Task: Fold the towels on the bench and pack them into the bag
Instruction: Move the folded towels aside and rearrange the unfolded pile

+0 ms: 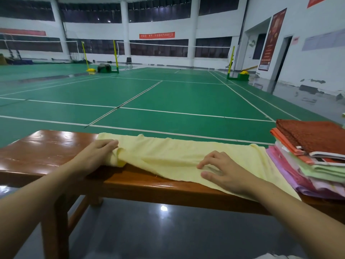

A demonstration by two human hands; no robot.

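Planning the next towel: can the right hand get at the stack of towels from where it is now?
Probably yes. The right hand rests on the yellow towel, the stack of towels lies just beside it on the bench, and nothing stands between them.

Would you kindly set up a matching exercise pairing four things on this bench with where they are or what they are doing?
Things:
1. left hand
2. right hand
3. yellow towel
4. rust towel

States:
A. tops the pile at the bench's right end
B. grips a bunched towel end
C. lies spread along the bench
D. fingers spread, pressing on the cloth

Pairs: 1-B, 2-D, 3-C, 4-A
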